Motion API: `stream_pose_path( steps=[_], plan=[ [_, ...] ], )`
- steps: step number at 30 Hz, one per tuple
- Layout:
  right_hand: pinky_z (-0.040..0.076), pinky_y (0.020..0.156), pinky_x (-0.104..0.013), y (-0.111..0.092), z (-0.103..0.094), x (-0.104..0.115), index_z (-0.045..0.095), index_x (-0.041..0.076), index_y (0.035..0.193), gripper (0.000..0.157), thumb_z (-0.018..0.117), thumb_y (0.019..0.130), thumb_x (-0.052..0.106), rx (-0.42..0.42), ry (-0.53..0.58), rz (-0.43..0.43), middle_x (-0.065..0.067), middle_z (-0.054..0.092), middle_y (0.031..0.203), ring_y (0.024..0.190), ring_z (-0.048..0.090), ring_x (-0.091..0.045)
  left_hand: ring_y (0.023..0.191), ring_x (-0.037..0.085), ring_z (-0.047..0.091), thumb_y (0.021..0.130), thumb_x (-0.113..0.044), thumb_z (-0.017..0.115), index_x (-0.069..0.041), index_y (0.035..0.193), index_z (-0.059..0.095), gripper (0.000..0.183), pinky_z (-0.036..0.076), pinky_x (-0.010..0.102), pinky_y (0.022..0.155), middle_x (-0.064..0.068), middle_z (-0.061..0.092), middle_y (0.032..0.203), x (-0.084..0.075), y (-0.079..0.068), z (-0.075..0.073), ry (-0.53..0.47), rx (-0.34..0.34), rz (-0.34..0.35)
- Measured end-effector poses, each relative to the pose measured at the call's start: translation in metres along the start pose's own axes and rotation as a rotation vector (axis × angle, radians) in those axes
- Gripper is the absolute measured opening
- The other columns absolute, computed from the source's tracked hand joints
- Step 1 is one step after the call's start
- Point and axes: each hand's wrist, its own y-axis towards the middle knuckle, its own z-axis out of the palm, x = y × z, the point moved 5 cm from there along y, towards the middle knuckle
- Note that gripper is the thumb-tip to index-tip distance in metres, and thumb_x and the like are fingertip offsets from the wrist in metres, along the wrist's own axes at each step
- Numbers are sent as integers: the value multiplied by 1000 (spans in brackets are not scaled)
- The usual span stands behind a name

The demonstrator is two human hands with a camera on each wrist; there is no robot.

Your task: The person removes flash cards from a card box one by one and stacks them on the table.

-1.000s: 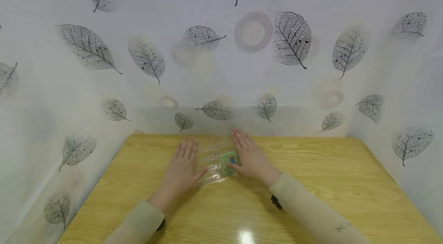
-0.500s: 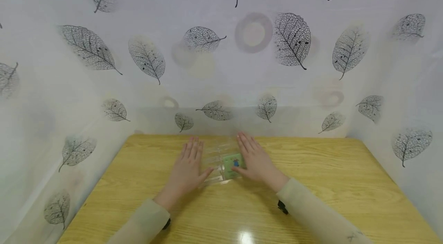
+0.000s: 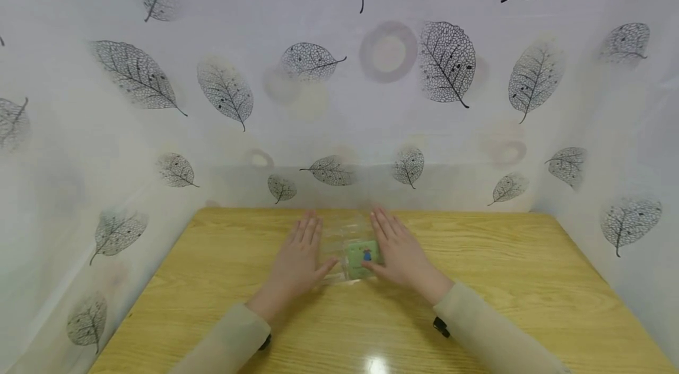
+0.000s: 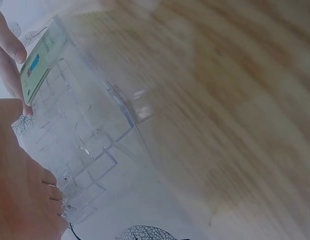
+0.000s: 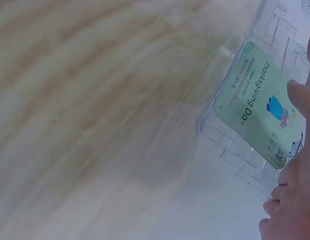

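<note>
1. White leaf-printed sheeting (image 3: 254,20) is rising beside and behind a yellow wood-grain table (image 3: 477,256).
2. The straight-fingered left hand (image 3: 295,262) is flanking a clear plastic tray (image 4: 90,135).
3. A green rounded-corner card (image 5: 260,107) is lying on the tray's right.
4. The right hand (image 3: 401,256), also straight-fingered, is thumbing it.

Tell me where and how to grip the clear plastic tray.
Probably pinch the clear plastic tray by its raised side walls, coming from left and right: the left hand and right hand flank it, while the round-cornered green card covers its near right part.
</note>
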Motion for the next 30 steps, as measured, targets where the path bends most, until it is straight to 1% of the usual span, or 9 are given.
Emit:
stream_pose_path(
  steps=[3, 8, 12, 18, 22, 25, 30],
  plan=[
    [22, 134, -54, -4, -1, -1, 24, -8, 164, 108, 64, 97, 67, -9, 6, 13, -25, 13, 176, 164, 19, -41, 165, 40, 18, 104, -61, 53, 4, 165, 26, 93, 18, 52, 136, 24, 18, 176, -4, 3, 0, 5, 8, 2],
    [22, 134, -53, -12, 0, -2, 26, -8, 164, 109, 64, 95, 68, -29, -16, 25, -25, 14, 175, 164, 21, -41, 166, 39, 16, 105, -62, 50, 3, 166, 24, 93, 17, 51, 136, 23, 13, 177, -11, 7, 1, 1, 21, 16],
    [25, 133, -54, -17, -3, -2, 29, -9, 163, 109, 67, 94, 67, -62, -28, 26, -26, 17, 175, 163, 25, -42, 166, 39, 14, 106, -64, 47, 2, 167, 21, 94, 15, 52, 136, 22, 9, 177, -16, 11, 2, 12, 27, 34],
    [28, 132, -55, -24, -5, -2, 31, -9, 162, 108, 67, 94, 67, -74, -43, 24, -26, 20, 174, 162, 26, -42, 166, 38, 16, 105, -65, 47, 2, 167, 22, 94, 16, 51, 136, 21, 12, 177, -22, 16, 5, 32, 27, 77],
    [30, 132, -56, -29, -6, -3, 33, -9, 161, 108, 69, 93, 66, -84, -47, 18, -27, 25, 173, 161, 28, -42, 166, 37, 13, 106, -64, 46, 1, 168, 18, 94, 14, 50, 137, 20, 8, 178, -26, 20, 8, 42, 27, 105],
    [29, 132, -55, -33, -7, -4, 32, -9, 162, 109, 69, 93, 66, -90, -49, 16, -27, 27, 172, 161, 29, -42, 166, 37, 13, 106, -65, 46, 1, 168, 19, 94, 17, 50, 137, 19, 9, 178, -27, 21, 9, 60, 8, 125],
    [26, 133, -54, -38, -7, -6, 29, -9, 163, 108, 67, 94, 65, -82, -41, 20, -25, 23, 174, 162, 28, -42, 166, 37, 18, 106, -65, 45, 0, 168, 20, 93, 21, 49, 136, 19, 12, 178, -28, 22, 10, 100, -12, 158]
  ],
)
